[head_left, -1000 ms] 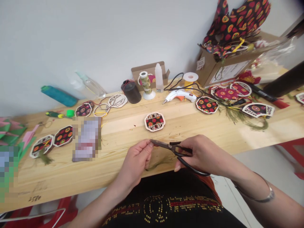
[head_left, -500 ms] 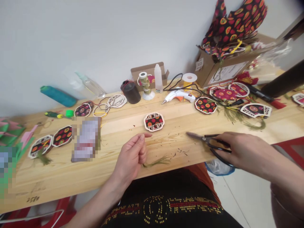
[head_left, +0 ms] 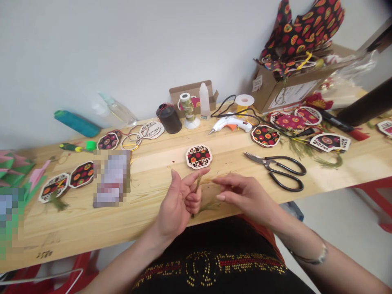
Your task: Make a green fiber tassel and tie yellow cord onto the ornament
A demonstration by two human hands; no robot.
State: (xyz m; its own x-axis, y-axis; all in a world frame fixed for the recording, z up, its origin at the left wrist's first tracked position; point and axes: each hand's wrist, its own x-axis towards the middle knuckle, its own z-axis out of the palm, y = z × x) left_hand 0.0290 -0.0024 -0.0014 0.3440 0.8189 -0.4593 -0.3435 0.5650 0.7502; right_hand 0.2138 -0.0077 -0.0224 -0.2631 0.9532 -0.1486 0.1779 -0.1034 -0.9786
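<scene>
My left hand is curled near the table's front edge, pinching a thin green tassel of threads between its fingers. My right hand reaches in from the right, its fingertips touching the loose green strands beside the left hand; I cannot tell whether it grips them. Black scissors lie flat on the wooden table, to the right of both hands. A round ornament with a white lattice frame lies just beyond the hands.
A white glue gun, a dark thread spool, a white bottle and a small cardboard box stand at the back. Several patterned ornaments lie left and right. A fabric-filled cardboard box stands far right.
My right hand carried the scissors to the right, laid them on the table and came back to the green threads. My left hand lifted the tassel off the table.
</scene>
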